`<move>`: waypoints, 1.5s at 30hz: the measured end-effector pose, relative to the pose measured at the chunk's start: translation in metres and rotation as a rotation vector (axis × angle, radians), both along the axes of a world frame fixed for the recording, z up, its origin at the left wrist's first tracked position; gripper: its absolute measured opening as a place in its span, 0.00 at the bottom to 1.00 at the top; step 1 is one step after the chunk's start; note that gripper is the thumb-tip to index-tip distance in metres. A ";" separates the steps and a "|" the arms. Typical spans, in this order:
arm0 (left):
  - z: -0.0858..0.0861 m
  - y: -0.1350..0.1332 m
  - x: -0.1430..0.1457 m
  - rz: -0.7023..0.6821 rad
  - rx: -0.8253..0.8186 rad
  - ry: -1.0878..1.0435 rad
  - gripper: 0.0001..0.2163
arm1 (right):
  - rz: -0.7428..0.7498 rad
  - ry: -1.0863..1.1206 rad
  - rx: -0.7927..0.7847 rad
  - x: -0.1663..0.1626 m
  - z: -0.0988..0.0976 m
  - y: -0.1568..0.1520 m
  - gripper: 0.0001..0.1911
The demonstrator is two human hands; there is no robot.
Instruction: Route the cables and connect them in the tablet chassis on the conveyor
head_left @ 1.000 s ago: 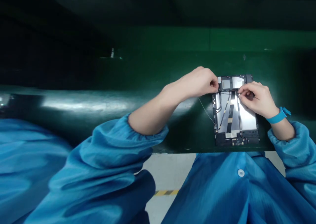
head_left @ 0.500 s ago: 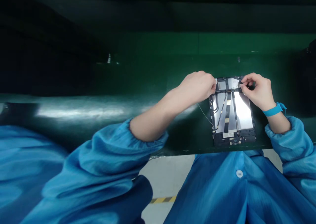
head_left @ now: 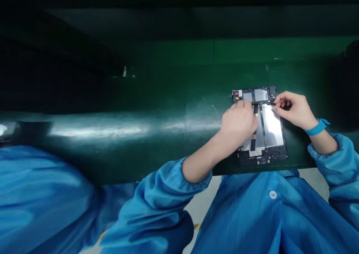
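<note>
An opened tablet, back cover off, lies near the front edge of a green surface, showing silver shielding, black flat cables and dark circuit boards at both ends. My left hand rests curled over the tablet's left half, fingertips pinched near the upper board; a thin wire sticks out to its left. My right hand pinches at the tablet's upper right corner, fingers closed on something too small to make out. A blue band circles my right wrist.
The green surface stretches far to the left and back, with a bright glare patch. A dark object stands at the right edge. My blue smock sleeves and front fill the bottom; grey floor shows below the table edge.
My left hand has moved from the tablet's upper left corner down and onto its left half, the forearm swinging in toward my body. My right hand stays at the upper right corner.
</note>
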State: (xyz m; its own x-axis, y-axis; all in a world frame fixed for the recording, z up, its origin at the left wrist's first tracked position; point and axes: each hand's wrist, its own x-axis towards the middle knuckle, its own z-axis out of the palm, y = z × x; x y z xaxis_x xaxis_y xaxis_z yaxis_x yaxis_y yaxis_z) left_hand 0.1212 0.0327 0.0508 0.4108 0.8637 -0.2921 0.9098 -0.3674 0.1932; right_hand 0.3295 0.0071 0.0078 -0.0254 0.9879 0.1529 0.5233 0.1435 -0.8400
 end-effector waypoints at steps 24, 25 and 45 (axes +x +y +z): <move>-0.015 0.066 0.012 -0.243 -0.184 -0.546 0.07 | -0.201 0.382 -0.246 0.008 -0.010 0.008 0.13; -0.016 0.066 0.012 -0.240 -0.190 -0.550 0.07 | -0.207 0.374 -0.242 0.008 -0.010 0.008 0.13; -0.010 0.069 0.032 -0.310 -0.118 -0.453 0.09 | -0.236 0.408 -0.190 0.014 -0.008 0.008 0.20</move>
State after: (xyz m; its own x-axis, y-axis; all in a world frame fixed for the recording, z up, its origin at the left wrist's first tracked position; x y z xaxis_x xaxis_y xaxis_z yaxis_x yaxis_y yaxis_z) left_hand 0.1535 0.1012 0.0406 0.7472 0.6546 -0.1146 0.5792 -0.5570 0.5953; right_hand 0.3433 0.0152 -0.0002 0.2261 0.9709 -0.0789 0.1465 -0.1140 -0.9826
